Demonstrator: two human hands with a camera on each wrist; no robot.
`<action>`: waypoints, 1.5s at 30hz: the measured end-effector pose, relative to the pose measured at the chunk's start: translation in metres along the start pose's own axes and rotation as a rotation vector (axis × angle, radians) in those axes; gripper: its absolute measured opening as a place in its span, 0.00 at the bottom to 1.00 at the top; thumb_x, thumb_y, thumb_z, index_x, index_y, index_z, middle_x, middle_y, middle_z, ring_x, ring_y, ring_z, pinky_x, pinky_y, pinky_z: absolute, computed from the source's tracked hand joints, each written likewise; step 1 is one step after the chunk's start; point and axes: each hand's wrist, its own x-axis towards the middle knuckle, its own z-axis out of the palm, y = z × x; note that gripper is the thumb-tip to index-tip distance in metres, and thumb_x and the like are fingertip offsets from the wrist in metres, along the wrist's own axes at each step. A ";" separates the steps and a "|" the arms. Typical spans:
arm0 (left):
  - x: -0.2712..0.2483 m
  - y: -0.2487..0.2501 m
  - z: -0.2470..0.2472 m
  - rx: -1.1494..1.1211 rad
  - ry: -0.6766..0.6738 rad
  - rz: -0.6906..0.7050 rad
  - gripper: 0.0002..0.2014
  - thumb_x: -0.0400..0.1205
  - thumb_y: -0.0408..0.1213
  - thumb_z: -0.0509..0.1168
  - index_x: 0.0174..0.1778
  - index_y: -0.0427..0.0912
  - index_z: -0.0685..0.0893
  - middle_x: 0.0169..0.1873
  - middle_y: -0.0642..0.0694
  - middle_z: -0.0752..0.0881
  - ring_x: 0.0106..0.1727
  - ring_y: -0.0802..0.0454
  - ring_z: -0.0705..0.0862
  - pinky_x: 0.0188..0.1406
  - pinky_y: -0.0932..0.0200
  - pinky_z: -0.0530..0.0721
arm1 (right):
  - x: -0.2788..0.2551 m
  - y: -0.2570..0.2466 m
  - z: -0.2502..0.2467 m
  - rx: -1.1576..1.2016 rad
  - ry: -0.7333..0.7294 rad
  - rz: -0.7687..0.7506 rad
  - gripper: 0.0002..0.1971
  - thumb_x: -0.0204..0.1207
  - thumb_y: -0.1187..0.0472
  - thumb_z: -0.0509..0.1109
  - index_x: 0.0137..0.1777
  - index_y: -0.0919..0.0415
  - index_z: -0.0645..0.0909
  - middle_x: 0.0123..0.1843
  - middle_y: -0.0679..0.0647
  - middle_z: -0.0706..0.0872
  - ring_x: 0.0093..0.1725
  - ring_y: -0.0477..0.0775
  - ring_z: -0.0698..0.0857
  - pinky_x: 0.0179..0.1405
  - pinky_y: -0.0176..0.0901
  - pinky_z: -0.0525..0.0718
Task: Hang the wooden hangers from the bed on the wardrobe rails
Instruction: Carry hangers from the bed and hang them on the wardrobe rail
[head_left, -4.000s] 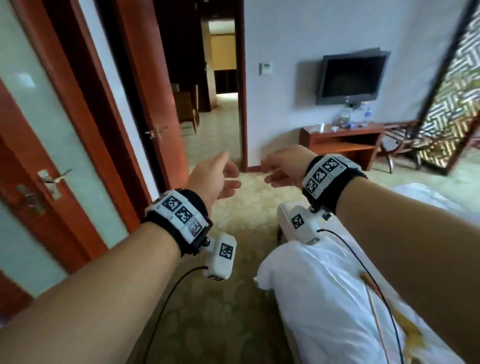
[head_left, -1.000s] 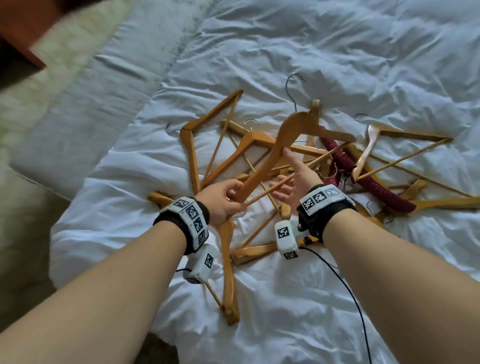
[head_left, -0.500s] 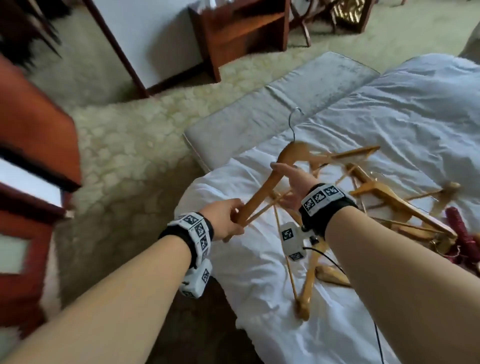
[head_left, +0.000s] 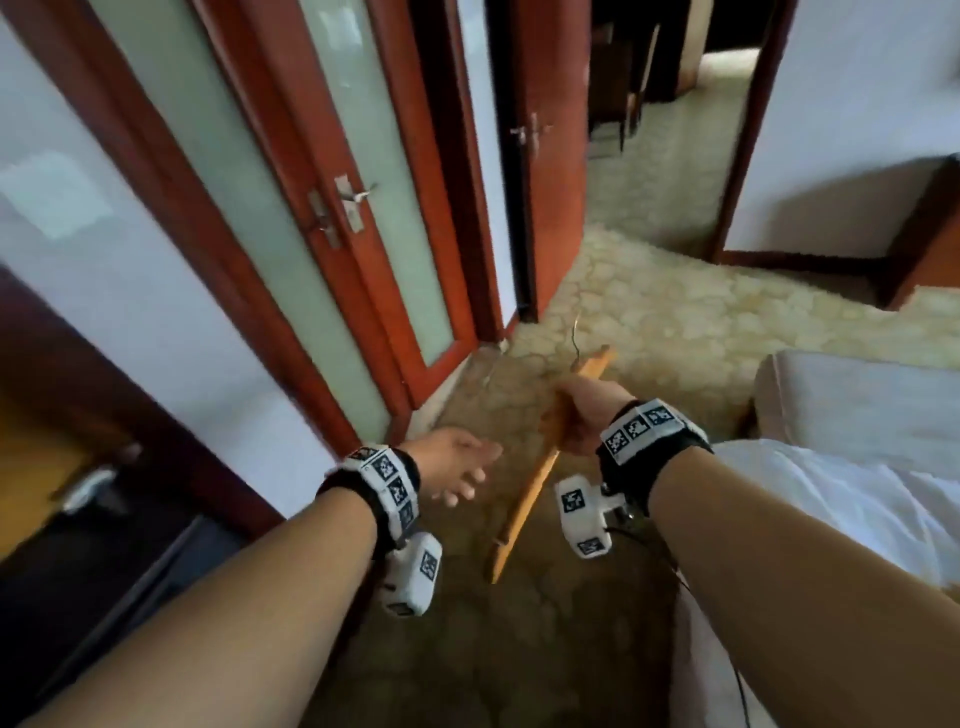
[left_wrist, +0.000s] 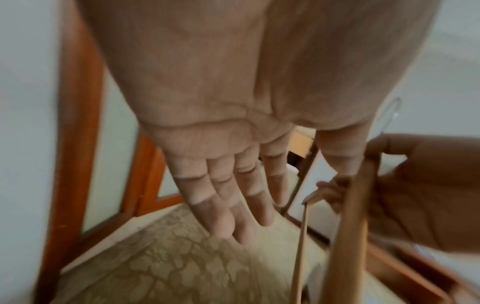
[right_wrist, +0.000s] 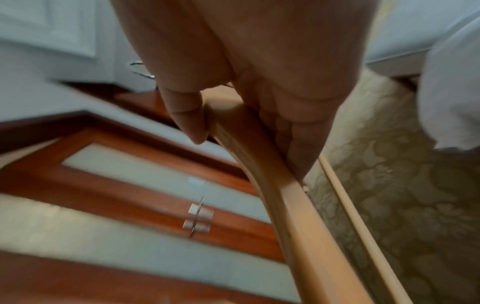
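At nine to eleven o'clock we see red-brown doors (head_left: 332, 218) with frosted glass panels and a metal handle (head_left: 353, 197). A patterned beige carpet (head_left: 649, 312) covers the floor. At twelve an open doorway (head_left: 670, 104) leads into a dim room. White walls (head_left: 857, 104) stand at one; a white bed (head_left: 857, 415) lies at three.

A bedroom, likely in a hotel: white bed (head_left: 841, 499), patterned carpet (head_left: 649, 312), red-brown wooden doors with frosted glass panels (head_left: 363, 130), doorway (head_left: 670, 114) to another room.
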 end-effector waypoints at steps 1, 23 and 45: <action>-0.018 -0.018 -0.025 -0.107 0.076 -0.003 0.18 0.85 0.54 0.67 0.57 0.41 0.80 0.40 0.47 0.84 0.32 0.51 0.82 0.27 0.58 0.75 | -0.006 0.004 0.033 -0.062 -0.057 -0.004 0.07 0.73 0.60 0.73 0.42 0.64 0.81 0.28 0.59 0.86 0.32 0.61 0.85 0.57 0.62 0.85; -0.279 -0.233 -0.270 -0.953 0.643 0.271 0.36 0.72 0.46 0.82 0.76 0.51 0.76 0.56 0.41 0.92 0.57 0.41 0.91 0.61 0.44 0.87 | -0.192 0.029 0.460 -0.807 -0.951 -0.145 0.29 0.72 0.38 0.73 0.58 0.65 0.83 0.43 0.60 0.86 0.44 0.65 0.87 0.51 0.64 0.88; -0.430 -0.194 -0.476 -0.941 1.528 0.271 0.16 0.83 0.51 0.71 0.55 0.40 0.86 0.50 0.37 0.91 0.54 0.39 0.91 0.55 0.44 0.90 | -0.255 -0.086 0.705 -0.646 -1.666 -0.483 0.14 0.81 0.67 0.68 0.66 0.64 0.78 0.42 0.57 0.91 0.41 0.57 0.90 0.43 0.54 0.89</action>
